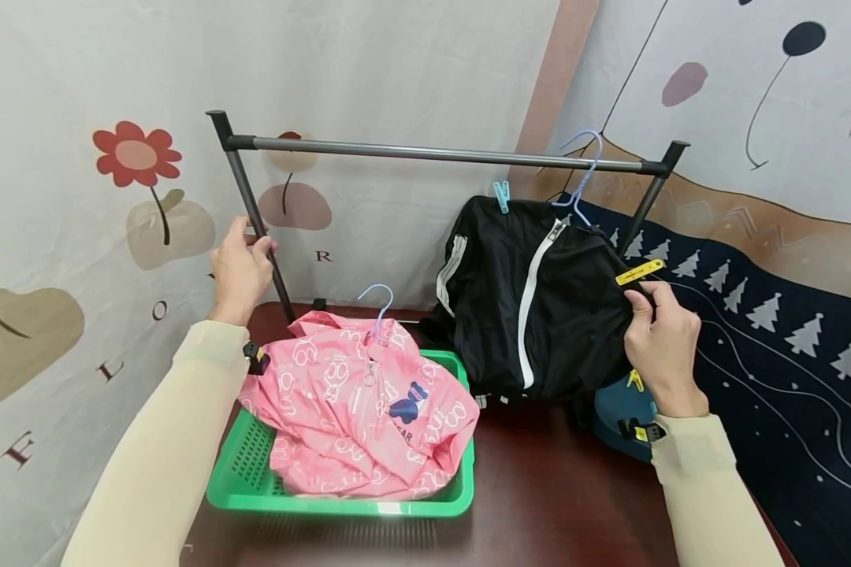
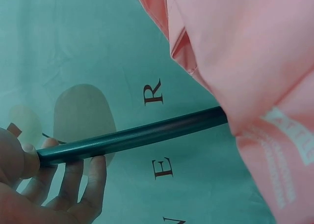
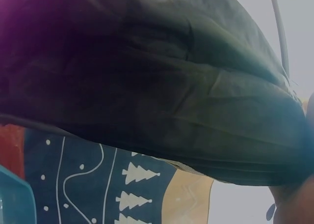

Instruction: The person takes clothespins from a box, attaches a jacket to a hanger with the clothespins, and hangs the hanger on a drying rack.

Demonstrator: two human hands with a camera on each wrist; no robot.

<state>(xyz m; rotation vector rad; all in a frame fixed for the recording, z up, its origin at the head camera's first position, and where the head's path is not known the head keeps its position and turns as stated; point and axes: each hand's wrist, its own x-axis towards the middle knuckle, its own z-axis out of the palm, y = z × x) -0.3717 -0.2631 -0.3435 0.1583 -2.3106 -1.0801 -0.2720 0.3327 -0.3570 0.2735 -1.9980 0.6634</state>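
Observation:
My left hand (image 1: 243,264) grips the left post of a dark metal clothes rack (image 1: 440,150); the left wrist view has thumb and fingers around that post (image 2: 132,138). On the rail, toward its right end, a lilac wire hanger (image 1: 585,177) carries a black jacket (image 1: 574,315) with a white zip. A blue clothespin (image 1: 501,197) sits at the jacket's top left, and a yellow clothespin (image 1: 640,272) at its right edge. Just below the yellow one, my right hand (image 1: 663,346) pinches the jacket's edge. Black cloth (image 3: 162,96) fills most of the right wrist view.
A green basket (image 1: 340,506) on the dark red table (image 1: 539,488) holds a pink jacket (image 1: 369,409) on another wire hanger (image 1: 385,303). Behind my right wrist stands a blue container (image 1: 613,409) with a yellow clothespin (image 1: 635,380) in it. Printed cloth (image 1: 397,63) hangs behind the rack.

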